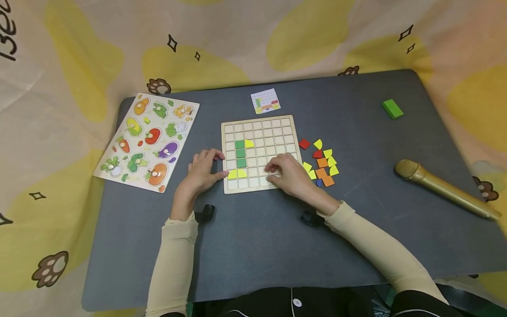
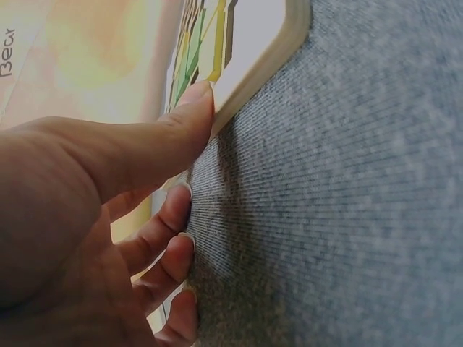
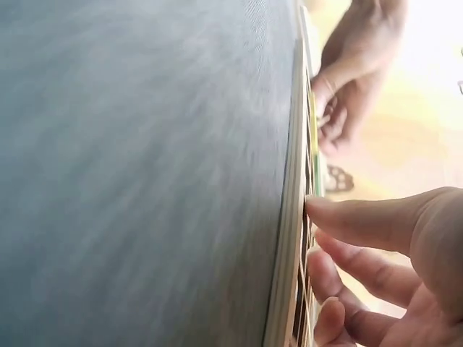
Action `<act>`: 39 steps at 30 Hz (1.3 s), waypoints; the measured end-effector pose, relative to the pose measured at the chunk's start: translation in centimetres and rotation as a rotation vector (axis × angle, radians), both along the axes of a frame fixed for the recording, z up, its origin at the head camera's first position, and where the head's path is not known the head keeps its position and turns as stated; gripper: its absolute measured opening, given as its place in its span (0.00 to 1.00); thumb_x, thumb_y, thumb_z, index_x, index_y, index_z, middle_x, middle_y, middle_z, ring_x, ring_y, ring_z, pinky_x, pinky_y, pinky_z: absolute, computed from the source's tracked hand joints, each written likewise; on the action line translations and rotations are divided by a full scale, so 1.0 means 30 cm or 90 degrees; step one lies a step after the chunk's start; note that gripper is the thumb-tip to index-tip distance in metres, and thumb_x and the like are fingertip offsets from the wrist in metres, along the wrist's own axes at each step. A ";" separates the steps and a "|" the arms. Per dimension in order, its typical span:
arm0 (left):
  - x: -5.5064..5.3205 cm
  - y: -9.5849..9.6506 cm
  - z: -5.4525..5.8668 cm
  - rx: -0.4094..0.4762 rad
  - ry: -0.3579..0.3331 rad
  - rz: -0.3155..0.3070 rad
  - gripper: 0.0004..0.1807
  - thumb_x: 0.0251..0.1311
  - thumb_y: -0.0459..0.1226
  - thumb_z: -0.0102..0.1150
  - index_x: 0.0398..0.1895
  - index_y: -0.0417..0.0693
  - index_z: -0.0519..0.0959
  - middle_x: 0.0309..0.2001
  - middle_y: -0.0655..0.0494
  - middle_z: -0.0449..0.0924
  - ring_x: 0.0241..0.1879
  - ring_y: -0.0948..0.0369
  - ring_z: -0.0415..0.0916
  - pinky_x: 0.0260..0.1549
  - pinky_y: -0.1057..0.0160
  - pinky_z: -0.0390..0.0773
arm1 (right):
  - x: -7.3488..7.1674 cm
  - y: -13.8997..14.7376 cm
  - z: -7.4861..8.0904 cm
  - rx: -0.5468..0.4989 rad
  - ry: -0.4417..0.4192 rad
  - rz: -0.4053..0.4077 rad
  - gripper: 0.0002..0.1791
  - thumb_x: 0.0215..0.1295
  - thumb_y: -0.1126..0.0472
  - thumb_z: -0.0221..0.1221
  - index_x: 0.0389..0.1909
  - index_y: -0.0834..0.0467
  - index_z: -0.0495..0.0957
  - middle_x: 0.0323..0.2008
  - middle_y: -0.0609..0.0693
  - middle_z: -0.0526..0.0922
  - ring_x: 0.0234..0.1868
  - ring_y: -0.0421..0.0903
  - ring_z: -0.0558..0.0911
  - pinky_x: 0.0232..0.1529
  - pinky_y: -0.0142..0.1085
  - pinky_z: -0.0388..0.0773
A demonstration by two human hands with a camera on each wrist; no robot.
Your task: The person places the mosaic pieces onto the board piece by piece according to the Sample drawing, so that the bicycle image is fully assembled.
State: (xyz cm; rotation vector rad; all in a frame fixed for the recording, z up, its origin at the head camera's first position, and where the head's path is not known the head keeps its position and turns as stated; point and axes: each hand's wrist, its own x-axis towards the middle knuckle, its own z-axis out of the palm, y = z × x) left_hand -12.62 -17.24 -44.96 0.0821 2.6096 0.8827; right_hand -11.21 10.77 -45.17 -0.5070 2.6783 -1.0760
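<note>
Okay, on the table [image 1: 253,251] the board [image 1: 257,152] is laid flat. Main risk: it could be slid or twisted if pressed on the right without being countered at the left edge; the green tiles [image 1: 240,153] might then be jogged. Right hand [image 1: 295,176] is arched over the board's near right part, with thumb and fingertips brought down to the grid, bent, a small gap left between. Whether a tile is pinched can't be told; none is seen. Left hand [image 1: 200,171] is set at the left edge, thumb and index well spread, nothing gripped. Its thumb tip is placed right by the near yellow tiles [image 1: 232,174], so they could be nudged if it's slipped inward. Loose tiles [image 1: 322,163] are scattered right of the board, near the right wrist; they could be swept if it's dragged low. Blue tile [image 1: 319,182] is partly hidden, easily missed.
</note>
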 end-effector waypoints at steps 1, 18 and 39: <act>0.000 0.001 -0.001 0.000 0.000 0.001 0.23 0.69 0.40 0.70 0.61 0.48 0.70 0.67 0.39 0.66 0.67 0.40 0.57 0.63 0.37 0.54 | 0.005 0.020 -0.001 0.002 0.002 -0.006 0.09 0.62 0.65 0.74 0.43 0.58 0.88 0.39 0.53 0.84 0.44 0.51 0.76 0.46 0.43 0.73; 0.005 0.000 -0.002 0.003 0.003 0.007 0.23 0.70 0.39 0.69 0.61 0.48 0.70 0.66 0.42 0.67 0.66 0.42 0.57 0.64 0.36 0.53 | 0.019 0.268 0.031 0.096 -0.043 -0.156 0.11 0.68 0.65 0.68 0.48 0.64 0.84 0.44 0.60 0.81 0.52 0.58 0.72 0.44 0.49 0.73; 0.000 0.005 0.005 -0.005 -0.001 0.003 0.23 0.70 0.40 0.69 0.62 0.47 0.70 0.67 0.40 0.66 0.67 0.41 0.56 0.63 0.37 0.54 | -0.031 0.138 0.063 0.006 0.025 -0.117 0.05 0.67 0.67 0.67 0.42 0.61 0.86 0.32 0.55 0.84 0.39 0.54 0.76 0.40 0.43 0.69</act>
